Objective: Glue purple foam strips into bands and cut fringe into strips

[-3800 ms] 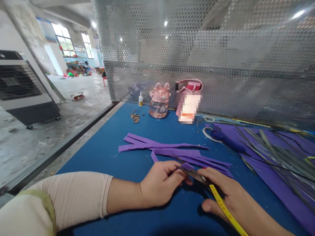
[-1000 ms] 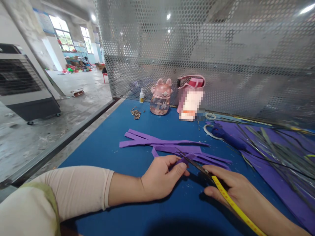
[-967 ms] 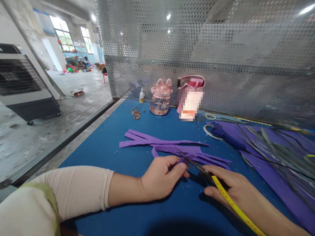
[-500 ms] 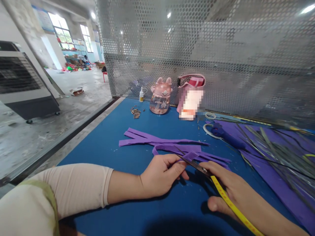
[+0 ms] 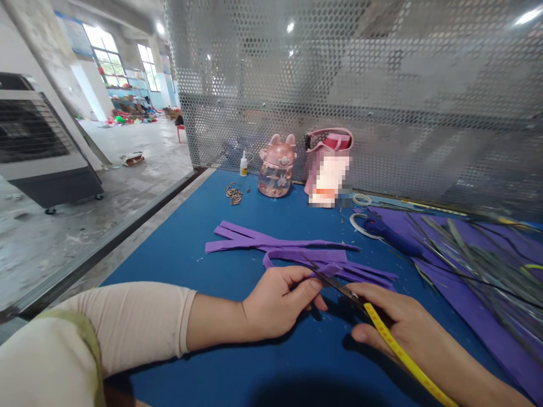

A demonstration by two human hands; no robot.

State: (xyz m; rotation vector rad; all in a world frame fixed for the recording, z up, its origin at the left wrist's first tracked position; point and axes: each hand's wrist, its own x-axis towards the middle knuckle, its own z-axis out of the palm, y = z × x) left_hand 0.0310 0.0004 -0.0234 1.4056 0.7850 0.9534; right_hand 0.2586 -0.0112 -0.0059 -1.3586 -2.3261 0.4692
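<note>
My left hand (image 5: 282, 302) is closed, thumb and forefinger pinching a purple strip (image 5: 333, 270) of fabric or foam. In my right hand (image 5: 392, 314) are scissors (image 5: 343, 289), their handles mostly hidden by the fingers. The blades point up and left and lie against the strip, close to my left fingertips. A yellow measuring tape (image 5: 394, 346) with printed marks runs from the scissors across my right hand toward the bottom edge. Several cut purple strips (image 5: 241, 240) lie crossed on the blue tabletop (image 5: 165, 257) just beyond my hands.
Purple sheets (image 5: 475, 330) with dark thin strips over them cover the right side, beside a blue-handled tool (image 5: 390, 237). At the back stand a small glue bottle (image 5: 244, 165), a pink water bottle (image 5: 276, 169) and a pink holder (image 5: 314, 152). A perforated metal panel (image 5: 263, 73) closes off the far side.
The scissor blades have come closer together on the strip, and my right thumb has moved slightly up and left. My left hand is almost still.
</note>
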